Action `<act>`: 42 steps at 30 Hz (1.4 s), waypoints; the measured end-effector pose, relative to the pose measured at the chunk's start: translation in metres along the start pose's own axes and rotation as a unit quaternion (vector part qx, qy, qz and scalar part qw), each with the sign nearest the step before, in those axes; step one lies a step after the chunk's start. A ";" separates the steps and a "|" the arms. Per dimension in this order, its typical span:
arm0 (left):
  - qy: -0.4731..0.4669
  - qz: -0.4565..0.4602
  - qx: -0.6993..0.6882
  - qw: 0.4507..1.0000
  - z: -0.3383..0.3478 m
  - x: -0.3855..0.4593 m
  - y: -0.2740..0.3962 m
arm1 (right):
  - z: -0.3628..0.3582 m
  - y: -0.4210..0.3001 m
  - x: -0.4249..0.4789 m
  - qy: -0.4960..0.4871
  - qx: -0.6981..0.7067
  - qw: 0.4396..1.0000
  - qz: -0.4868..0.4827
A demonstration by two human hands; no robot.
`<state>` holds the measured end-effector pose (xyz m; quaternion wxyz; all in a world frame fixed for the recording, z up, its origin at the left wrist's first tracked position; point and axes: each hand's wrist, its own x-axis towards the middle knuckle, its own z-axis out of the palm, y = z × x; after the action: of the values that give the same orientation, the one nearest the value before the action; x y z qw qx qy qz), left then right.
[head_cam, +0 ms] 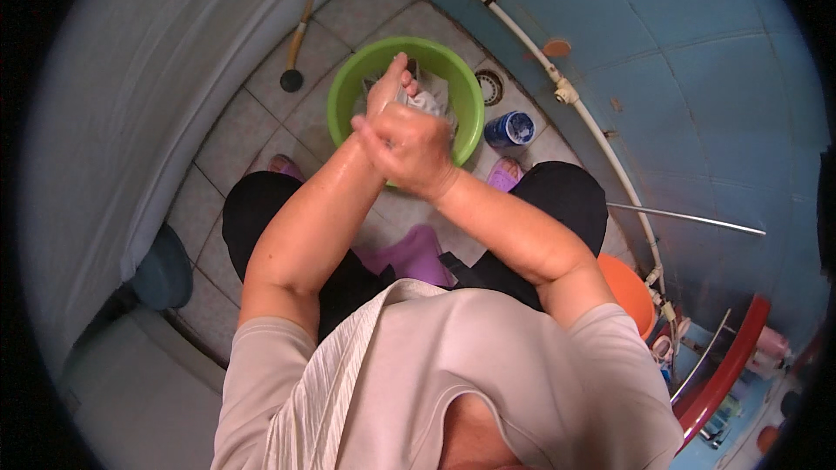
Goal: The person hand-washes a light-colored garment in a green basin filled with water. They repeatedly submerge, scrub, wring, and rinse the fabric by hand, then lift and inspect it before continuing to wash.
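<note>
Before me on the floor stands a green plastic basin with wet, crumpled light cloth in it. Over its rim, my right hand is curled around my left wrist, its thumb lying across it. My left hand is raised above the cloth, seen nearly edge-on. Its fingers point away from me, and its palm is mostly hidden, so its grip does not show. Both hands and the forearms look wet. A blue canister lies or leans just right of the basin.
A round floor drain sits beside the basin, near a blue wall carrying a white pipe. On the left are a hanging white curtain, a stick with a dark round end and a blue-grey basin. An orange basin stands right.
</note>
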<state>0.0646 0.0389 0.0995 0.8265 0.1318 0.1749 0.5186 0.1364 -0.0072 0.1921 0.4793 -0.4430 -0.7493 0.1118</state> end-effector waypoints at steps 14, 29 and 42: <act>0.262 -0.017 0.037 0.964 0.070 -0.010 -0.016 | -0.005 0.047 0.019 -0.026 0.018 0.976 0.216; -0.030 -0.044 -0.187 0.981 -0.009 0.000 -0.023 | 0.006 0.053 0.027 0.007 0.084 0.968 0.238; 0.058 -0.078 -0.097 0.990 0.054 -0.019 0.026 | 0.011 0.066 0.019 0.054 0.141 0.957 0.249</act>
<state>0.0593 0.0309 0.1613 0.8616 0.0061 0.1812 0.4742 0.1614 0.0484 0.1589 0.5340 -0.5487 -0.5648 0.3077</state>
